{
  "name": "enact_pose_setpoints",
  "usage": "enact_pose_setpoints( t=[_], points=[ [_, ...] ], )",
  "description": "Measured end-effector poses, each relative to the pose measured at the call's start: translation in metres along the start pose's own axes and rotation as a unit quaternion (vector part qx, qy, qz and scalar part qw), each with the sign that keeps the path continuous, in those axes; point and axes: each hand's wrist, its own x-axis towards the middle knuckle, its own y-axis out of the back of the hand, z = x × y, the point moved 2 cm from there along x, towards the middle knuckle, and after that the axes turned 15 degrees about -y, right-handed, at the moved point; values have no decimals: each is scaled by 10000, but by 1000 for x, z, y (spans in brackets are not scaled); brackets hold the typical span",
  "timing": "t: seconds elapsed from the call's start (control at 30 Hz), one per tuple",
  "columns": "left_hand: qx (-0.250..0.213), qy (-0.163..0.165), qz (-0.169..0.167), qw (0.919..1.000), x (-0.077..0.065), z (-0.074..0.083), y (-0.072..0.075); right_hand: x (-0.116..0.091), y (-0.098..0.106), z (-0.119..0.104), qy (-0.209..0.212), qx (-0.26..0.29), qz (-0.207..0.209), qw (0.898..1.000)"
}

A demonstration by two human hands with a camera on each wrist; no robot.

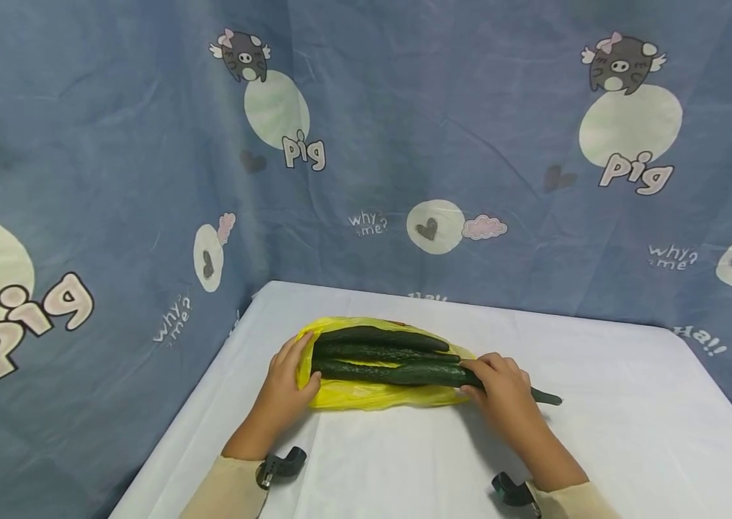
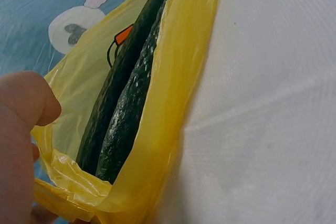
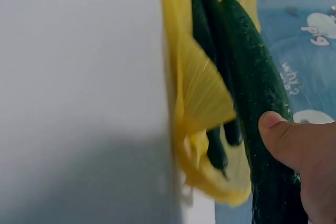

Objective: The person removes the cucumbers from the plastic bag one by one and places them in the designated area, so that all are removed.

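A yellow plastic bag (image 1: 366, 398) lies on its side on the white table, with dark green cucumbers (image 1: 372, 337) lengthwise in its opening. My left hand (image 1: 284, 386) grips the bag's left end, thumb in front and fingers behind. In the left wrist view two cucumbers (image 2: 126, 124) lie side by side within the yellow film. Around another cucumber (image 3: 257, 72) my right hand (image 1: 505, 396) is curled, with the thumb pressed along its side. This cucumber slants over the bag's right part, and its thin end sticks out to the right past the hand.
A white cloth (image 1: 599, 404) covers the table. Behind and to the left hangs a blue curtain (image 1: 444, 144) with pig prints. Dark wrist mounts (image 1: 282, 465) sit at both cuffs, close over the cloth.
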Motion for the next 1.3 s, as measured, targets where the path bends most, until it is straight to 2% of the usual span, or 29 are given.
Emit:
enact_pose_setpoints(
  t=[0.17, 0.4, 0.63, 0.93, 1.3],
  points=[
    [-42, 46, -15, 10000, 3, 1, 2, -3, 9, 20, 13, 3, 120, 9999],
    [-24, 157, -95, 9998, 0, 4, 3, -11, 18, 46, -283, -62, 33, 9996],
    [-25, 134, -88, 9999, 1, 3, 3, -16, 31, 67, -243, -206, 265, 9991],
    [-6, 150, -99, 9998, 0, 2, 2, -20, 45, 98, -316, -318, 161, 9989],
    [22, 128, -115, 9998, 2, 4, 1, -24, 60, 137, -689, -420, 71, 9967]
  ],
)
